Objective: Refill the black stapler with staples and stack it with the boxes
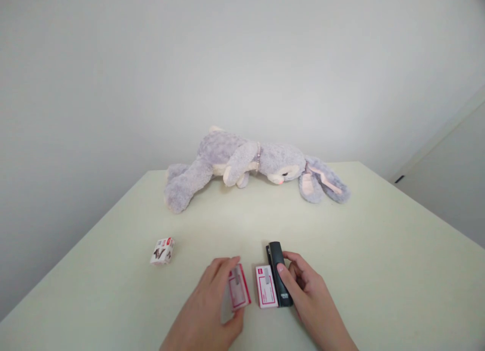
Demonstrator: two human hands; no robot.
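My right hand (308, 290) grips a black stapler (279, 272) that lies on the pale green table (379, 270), thumb on its top and fingers along its right side. A small red-and-white staple box (265, 286) lies flat against the stapler's left side. My left hand (210, 305) holds a second red-and-white staple box (238, 288) between thumb and fingers, tilted slightly on the table.
A third small box (162, 250) with a dark pattern lies to the left. A grey plush rabbit (242, 164) lies on its side along the table's far edge by the white wall. The table's right edge borders a grey floor.
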